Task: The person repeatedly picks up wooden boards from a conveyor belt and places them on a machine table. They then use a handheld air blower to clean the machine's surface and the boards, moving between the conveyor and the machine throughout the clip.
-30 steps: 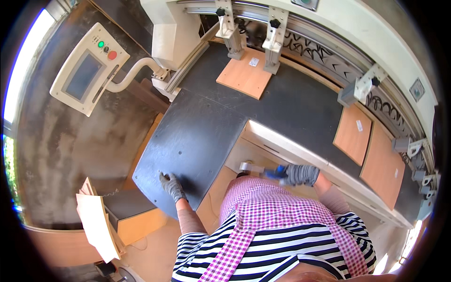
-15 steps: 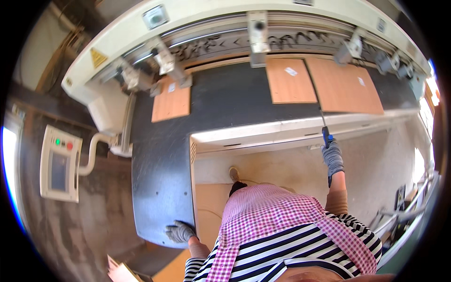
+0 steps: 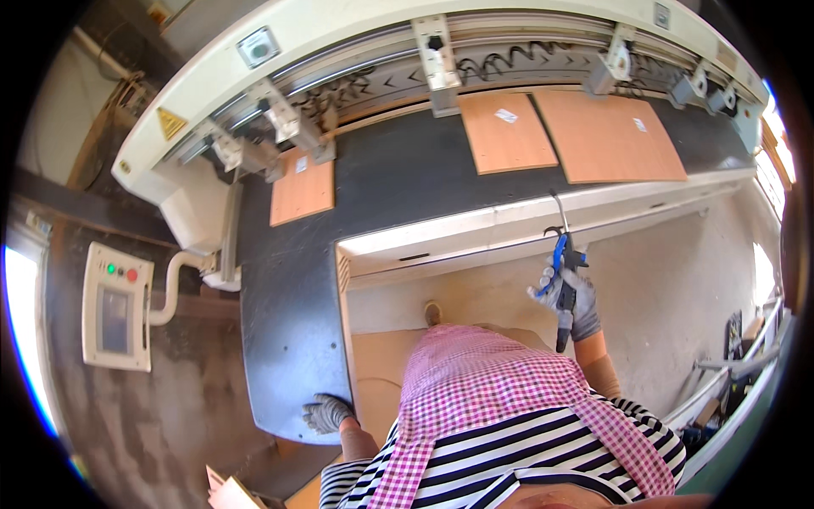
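My left hand [image 3: 327,414], in a grey glove, lies flat with fingers spread on the near end of the dark tabletop [image 3: 292,314]. Gripped in my gloved right hand [image 3: 583,307] is a blue and black air blow gun [image 3: 560,251]. Its thin bent nozzle points away from me, its tip by the front edge of the machine table, just short of two wood-coloured panels. The narrower panel [image 3: 507,142] and the wider panel [image 3: 612,146] lie side by side with a slim gap between them. A smaller panel [image 3: 303,197] lies farther left, partly beneath the machine's clamps.
A pale machine beam [image 3: 339,38] with several clamps [image 3: 436,68] spans the far side. On the left, a control panel [image 3: 117,307] hangs from a curved arm. Metal rails [image 3: 721,369] stand at the lower right, and board pieces [image 3: 227,492] at the lower left.
My right hand has drawn left and slightly toward me, turning the blow gun so its blue side shows. My left hand stays on the tabletop. The view has shifted a little.
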`<state>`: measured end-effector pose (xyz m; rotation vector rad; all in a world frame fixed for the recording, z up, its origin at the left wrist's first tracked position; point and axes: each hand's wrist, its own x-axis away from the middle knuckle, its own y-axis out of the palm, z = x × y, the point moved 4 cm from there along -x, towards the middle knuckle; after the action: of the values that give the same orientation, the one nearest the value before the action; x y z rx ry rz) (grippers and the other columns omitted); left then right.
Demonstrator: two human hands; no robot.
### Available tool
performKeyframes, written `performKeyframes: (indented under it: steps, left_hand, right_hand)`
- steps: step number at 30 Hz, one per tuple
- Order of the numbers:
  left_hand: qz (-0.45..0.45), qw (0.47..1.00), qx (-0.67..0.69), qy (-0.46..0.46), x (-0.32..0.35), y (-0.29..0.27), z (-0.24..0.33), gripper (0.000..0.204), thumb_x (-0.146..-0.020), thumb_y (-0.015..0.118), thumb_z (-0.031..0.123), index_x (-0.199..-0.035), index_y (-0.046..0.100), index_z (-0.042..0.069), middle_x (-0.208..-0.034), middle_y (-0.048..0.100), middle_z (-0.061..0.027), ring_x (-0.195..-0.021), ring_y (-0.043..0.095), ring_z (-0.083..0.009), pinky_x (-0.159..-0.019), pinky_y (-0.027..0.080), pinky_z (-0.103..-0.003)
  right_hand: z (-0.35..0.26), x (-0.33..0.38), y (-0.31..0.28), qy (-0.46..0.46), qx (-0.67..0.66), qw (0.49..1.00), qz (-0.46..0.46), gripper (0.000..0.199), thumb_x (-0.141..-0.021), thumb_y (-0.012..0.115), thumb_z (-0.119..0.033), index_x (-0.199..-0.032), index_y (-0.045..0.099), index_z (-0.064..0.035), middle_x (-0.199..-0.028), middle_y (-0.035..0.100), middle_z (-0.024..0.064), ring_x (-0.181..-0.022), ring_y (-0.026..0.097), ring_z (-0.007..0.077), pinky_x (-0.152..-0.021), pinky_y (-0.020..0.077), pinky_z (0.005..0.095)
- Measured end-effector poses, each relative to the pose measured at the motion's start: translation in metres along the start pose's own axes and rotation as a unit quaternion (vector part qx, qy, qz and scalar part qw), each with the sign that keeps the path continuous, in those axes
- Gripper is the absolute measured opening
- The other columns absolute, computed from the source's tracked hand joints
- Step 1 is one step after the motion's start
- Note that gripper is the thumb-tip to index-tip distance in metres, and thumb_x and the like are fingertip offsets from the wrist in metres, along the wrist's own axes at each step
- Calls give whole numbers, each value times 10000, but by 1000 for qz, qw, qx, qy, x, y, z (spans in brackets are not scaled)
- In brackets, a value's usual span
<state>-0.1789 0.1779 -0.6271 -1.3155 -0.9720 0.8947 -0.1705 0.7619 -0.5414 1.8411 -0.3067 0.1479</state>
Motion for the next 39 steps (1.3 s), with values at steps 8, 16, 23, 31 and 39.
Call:
performKeyframes:
  steps: [8,16,23,31,39]
  left_hand:
    - [-3,1000,19,-11,-6,6,-2,674,-958,352,513,-1482,310,90,-1545,248,-193,-1414,242,-389,-1140,176,-521]
    - [17,1000,23,-8,-11,11,-6,670,-943,386,517,-1462,358,93,-1527,286,-200,-1394,262,-414,-1121,204,-540]
    - [14,999,31,3,-8,4,-5,686,-944,377,520,-1460,353,68,-1528,277,-212,-1402,257,-394,-1134,164,-541]
    - [31,998,51,2,-18,16,-10,663,-922,462,484,-1433,394,68,-1503,314,-223,-1395,267,-387,-1142,167,-518]
    - [76,950,232,195,-78,8,85,574,-889,582,321,-1346,477,-11,-1409,433,-249,-1326,389,-368,-1124,264,-453]
  right_hand:
    - [85,7,65,209,306,927,-55,451,-934,618,-219,-1296,467,4,-910,593,51,-788,581,121,-778,544,329]
    - [94,-24,46,344,570,719,-199,428,-864,708,-357,-1098,588,-19,-787,609,20,-737,612,105,-649,501,247]
    - [94,-64,20,203,609,765,-61,344,-882,685,-300,-1079,598,-31,-763,605,16,-650,597,111,-646,507,263]
    - [114,-70,87,175,768,542,-294,430,-859,708,-333,-1115,584,-10,-812,642,43,-651,593,146,-681,504,302]
    - [86,-190,0,67,688,718,79,170,-890,652,-216,-987,577,-98,-676,571,3,-534,533,112,-470,458,293]
